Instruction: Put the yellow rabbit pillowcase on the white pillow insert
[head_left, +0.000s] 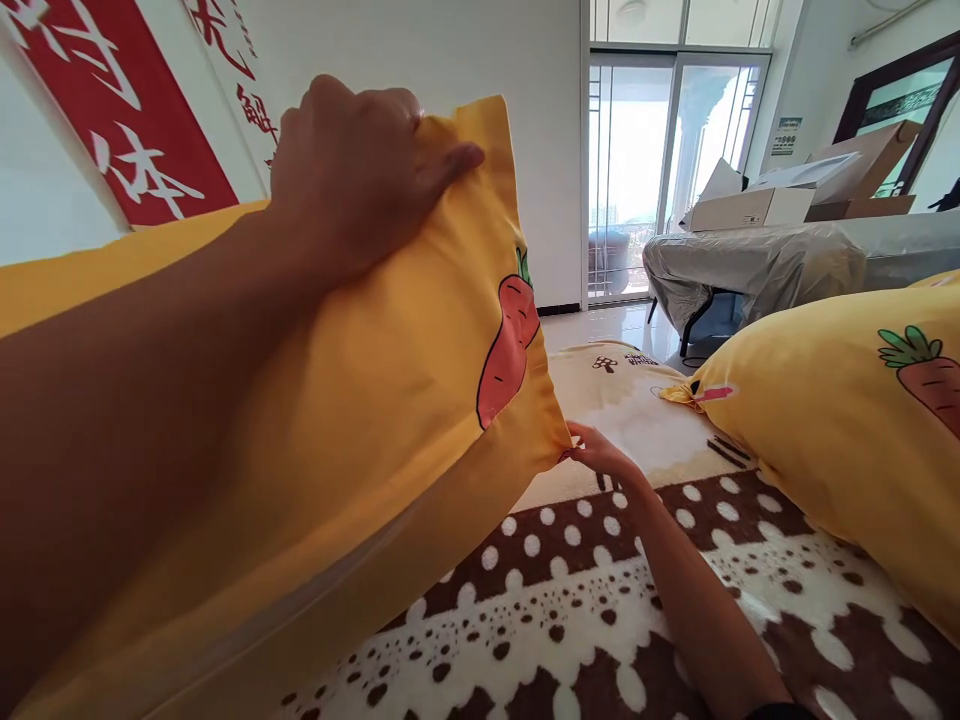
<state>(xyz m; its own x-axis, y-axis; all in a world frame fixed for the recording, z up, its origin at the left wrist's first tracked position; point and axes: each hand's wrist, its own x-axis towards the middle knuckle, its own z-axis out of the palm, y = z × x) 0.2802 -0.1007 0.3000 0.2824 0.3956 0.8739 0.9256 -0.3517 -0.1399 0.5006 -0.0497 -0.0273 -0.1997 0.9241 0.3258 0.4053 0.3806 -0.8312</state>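
Observation:
A large yellow pillow (390, 350) with a printed carrot is held up on its side, filling the left and middle of the head view. My left hand (360, 170) is closed on its upper corner, thumb laid along the cloth. At the lower right corner, the fingers of my right hand (596, 450) pinch the edge of the cover. A pale strip shows along the pillow's lower side; I cannot tell whether it is a gap or a seam. My left forearm covers part of the pillow.
Below lies a brown and white patterned blanket (555, 610), with a cream mat (637, 420) beyond it. On the right is a full yellow carrot-print bundle (840, 400) with a gathered end. Behind it stands a plastic-covered table (787, 265) bearing open cardboard boxes (757, 205).

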